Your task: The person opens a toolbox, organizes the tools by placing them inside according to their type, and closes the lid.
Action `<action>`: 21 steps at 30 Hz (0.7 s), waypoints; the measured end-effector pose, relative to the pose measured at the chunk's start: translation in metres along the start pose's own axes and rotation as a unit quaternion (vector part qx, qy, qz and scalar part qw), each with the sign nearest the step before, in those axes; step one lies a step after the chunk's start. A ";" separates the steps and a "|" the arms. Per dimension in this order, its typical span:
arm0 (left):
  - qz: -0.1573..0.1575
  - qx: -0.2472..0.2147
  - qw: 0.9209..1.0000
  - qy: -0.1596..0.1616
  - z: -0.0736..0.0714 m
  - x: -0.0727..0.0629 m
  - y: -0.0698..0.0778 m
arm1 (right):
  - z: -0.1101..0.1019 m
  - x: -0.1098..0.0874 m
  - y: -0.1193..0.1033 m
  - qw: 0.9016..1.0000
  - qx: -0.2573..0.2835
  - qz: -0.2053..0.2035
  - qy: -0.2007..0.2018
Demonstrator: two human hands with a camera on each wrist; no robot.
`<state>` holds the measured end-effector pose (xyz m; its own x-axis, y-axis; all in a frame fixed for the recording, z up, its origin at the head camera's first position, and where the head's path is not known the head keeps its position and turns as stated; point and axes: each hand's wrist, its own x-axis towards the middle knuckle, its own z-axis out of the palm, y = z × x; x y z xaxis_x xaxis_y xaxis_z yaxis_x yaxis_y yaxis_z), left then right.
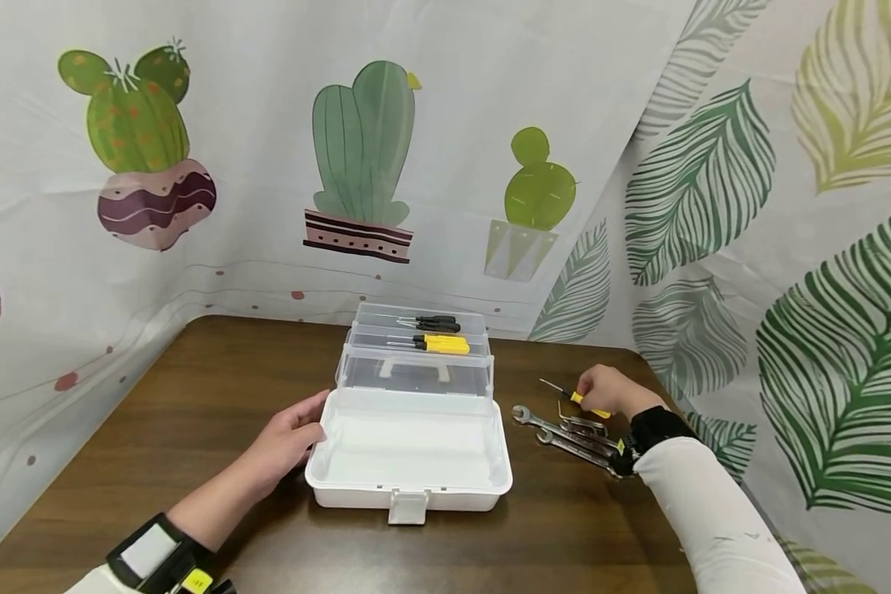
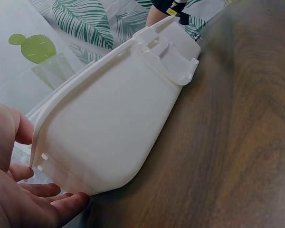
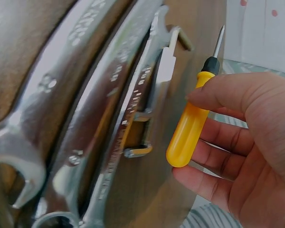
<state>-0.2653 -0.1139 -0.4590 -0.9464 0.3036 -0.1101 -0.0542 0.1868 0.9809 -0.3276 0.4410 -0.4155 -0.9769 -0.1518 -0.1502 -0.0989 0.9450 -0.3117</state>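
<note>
A white toolbox stands unfolded on the table, with its clear stacked trays raised behind the base. My left hand holds the base by its left side, thumb at the rim and fingers lower along the wall, as the left wrist view shows. To the right, my right hand pinches a yellow-handled screwdriver between thumb and fingers. Its black collar and thin metal shaft stick out past the hand. Beside that hand lie several metal wrenches and hex keys.
Black screwdrivers lie in the upper clear tray, and yellow-handled screwdrivers in the tray below. The base's inside is bare white. A brown wooden table meets a printed cloth at the back and right.
</note>
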 end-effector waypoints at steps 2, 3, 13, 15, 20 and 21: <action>0.002 0.001 1.000 0.000 0.001 0.000 0.000 | -0.003 -0.001 -0.002 1.000 0.005 -0.002 0.006; 0.003 0.001 1.000 0.000 0.001 0.000 0.000 | -0.005 -0.001 -0.003 1.000 0.010 -0.002 0.007; 0.011 -0.012 1.000 -0.006 0.001 0.000 0.001 | -0.017 0.006 -0.010 0.999 0.026 -0.024 0.008; 0.011 -0.011 1.000 -0.005 0.001 0.000 0.001 | -0.021 0.008 -0.012 0.999 0.024 -0.025 0.011; 0.009 -0.008 1.000 -0.003 0.000 -0.002 0.001 | -0.033 0.008 -0.021 0.999 0.034 -0.032 0.013; 0.008 -0.006 1.000 -0.003 0.000 -0.002 0.001 | -0.036 0.008 -0.022 0.999 0.036 -0.033 0.016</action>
<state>-0.2630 -0.1145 -0.4579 -0.9453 0.3121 -0.0944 -0.0423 0.1698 0.9846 -0.3403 0.4291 -0.3766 -0.9744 -0.2031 -0.0965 -0.1512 0.9096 -0.3870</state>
